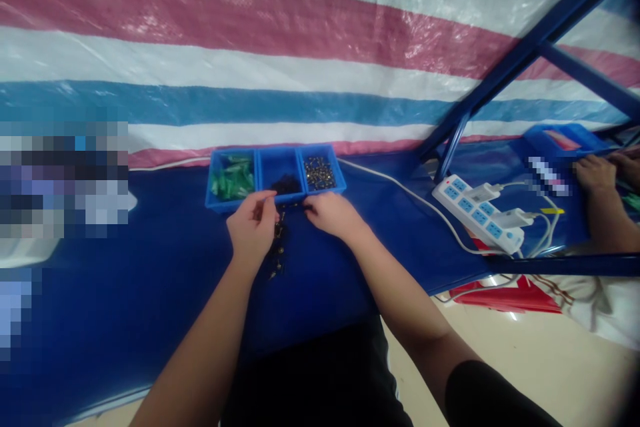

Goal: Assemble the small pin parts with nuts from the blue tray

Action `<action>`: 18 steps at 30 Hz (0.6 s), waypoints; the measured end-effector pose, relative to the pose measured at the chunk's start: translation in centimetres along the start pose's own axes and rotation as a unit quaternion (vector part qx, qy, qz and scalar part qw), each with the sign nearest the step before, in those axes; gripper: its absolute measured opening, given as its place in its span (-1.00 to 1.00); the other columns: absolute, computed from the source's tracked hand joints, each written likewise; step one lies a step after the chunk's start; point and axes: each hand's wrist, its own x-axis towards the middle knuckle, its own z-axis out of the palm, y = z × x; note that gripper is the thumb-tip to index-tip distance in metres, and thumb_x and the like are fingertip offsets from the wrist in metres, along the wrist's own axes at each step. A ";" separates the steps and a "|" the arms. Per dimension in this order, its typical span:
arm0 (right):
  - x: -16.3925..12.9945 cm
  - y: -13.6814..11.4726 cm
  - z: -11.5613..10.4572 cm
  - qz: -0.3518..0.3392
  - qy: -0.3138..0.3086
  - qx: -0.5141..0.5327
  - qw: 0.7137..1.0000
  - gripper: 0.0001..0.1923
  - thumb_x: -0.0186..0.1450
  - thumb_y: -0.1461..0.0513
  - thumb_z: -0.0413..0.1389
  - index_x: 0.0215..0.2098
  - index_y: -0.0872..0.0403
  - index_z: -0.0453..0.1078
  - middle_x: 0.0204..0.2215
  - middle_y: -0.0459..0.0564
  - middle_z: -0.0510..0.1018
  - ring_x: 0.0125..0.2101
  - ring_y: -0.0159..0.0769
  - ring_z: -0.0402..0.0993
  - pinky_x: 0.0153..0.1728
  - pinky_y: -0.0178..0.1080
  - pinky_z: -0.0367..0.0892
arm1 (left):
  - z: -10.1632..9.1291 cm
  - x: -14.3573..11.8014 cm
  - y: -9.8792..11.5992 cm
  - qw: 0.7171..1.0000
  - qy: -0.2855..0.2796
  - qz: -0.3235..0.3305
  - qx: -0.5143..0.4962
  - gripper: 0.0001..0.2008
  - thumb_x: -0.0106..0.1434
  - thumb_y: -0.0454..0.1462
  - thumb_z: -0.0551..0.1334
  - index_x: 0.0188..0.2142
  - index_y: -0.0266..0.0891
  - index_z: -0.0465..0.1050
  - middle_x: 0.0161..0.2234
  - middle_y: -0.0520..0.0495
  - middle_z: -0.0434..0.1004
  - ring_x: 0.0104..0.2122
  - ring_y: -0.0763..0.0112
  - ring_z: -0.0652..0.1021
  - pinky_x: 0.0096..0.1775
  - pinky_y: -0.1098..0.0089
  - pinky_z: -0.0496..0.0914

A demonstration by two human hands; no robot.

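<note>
My left hand [251, 225] is closed in a pinch just in front of a blue three-part tray [258, 180]; what its fingers hold is too small to make out. My right hand [334, 215] is also closed, fingertips at the tray's front edge, its contents hidden. Between the hands, a short line of small brass-coloured metal parts [279, 253] lies on the blue table. Green plastic pieces [233, 177] fill the left compartment. Small dark pieces [285, 185] lie in the middle one, and brass-coloured metal parts [320, 173] in the right one.
A white power strip [477, 213] with plugs and cables stands to the right, beside a blue metal frame [500, 73]. Past the frame, another person's hands [597, 173] work near a blue tray [537, 140]. A striped sheet [300, 33] hangs behind; blurred items are at left.
</note>
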 end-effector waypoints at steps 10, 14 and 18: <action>-0.1 -0.7 -0.3 0.045 -0.008 -0.024 0.999 -0.75 0.39 0.21 0.08 -0.12 0.05 0.61 -0.20 0.12 0.68 -0.20 -0.10 0.62 -0.23 -0.20 0.42 | 0.1 -0.1 0.0 1.000 -0.002 0.000 0.004 -0.77 0.35 -0.19 0.23 -0.11 -0.20 0.60 -0.55 0.04 0.52 -0.56 0.54 0.53 -0.46 0.54 0.39; -0.1 -0.3 -0.4 0.037 -0.026 0.006 0.999 -0.77 0.38 0.20 0.11 -0.12 0.03 0.60 -0.20 0.04 0.69 -0.19 -0.18 0.61 -0.23 -0.26 0.40 | 0.1 0.1 -0.1 1.000 0.002 -0.002 0.002 -0.77 0.34 -0.18 0.24 -0.11 -0.20 0.61 -0.55 0.04 0.51 -0.56 0.53 0.52 -0.46 0.54 0.39; -0.1 -0.2 -0.5 0.025 -0.007 0.005 1.000 -0.70 0.39 0.22 0.09 0.03 -0.05 0.55 -0.13 -0.01 0.68 -0.16 -0.20 0.60 -0.18 -0.25 0.41 | 0.1 0.1 -0.1 1.000 0.001 0.002 -0.003 -0.78 0.34 -0.19 0.24 -0.11 -0.19 0.61 -0.54 0.04 0.52 -0.56 0.52 0.53 -0.45 0.53 0.40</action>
